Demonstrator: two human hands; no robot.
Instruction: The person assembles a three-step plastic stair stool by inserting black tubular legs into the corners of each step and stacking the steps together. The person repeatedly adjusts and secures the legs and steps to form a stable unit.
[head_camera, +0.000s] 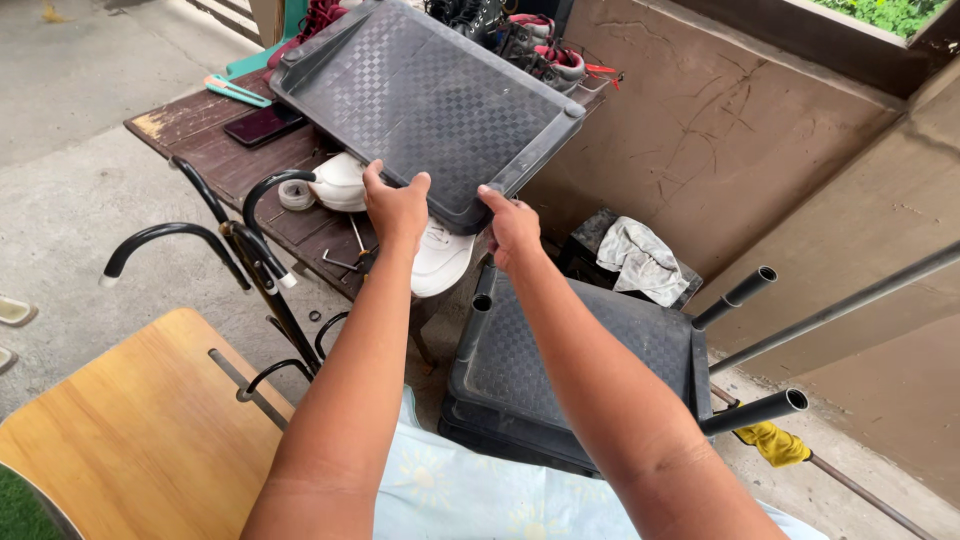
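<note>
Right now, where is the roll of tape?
In the head view, the roll of tape lies on the wooden table, left of the left hand, beside the white shoe.

Tray (430, 100): dark grey plastic, matt, with a moulded chequer texture. Second tray (570, 370): same plastic and pattern. Tabletop (215, 150): worn brown wood, rough, paint flaked at the corner. Chair seat (130, 430): smooth pale wood, satin finish. Tubes (750, 412): black metal, slightly glossy. Rag (640, 262): crumpled grey cloth. Floor (70, 210): rough concrete.
</note>
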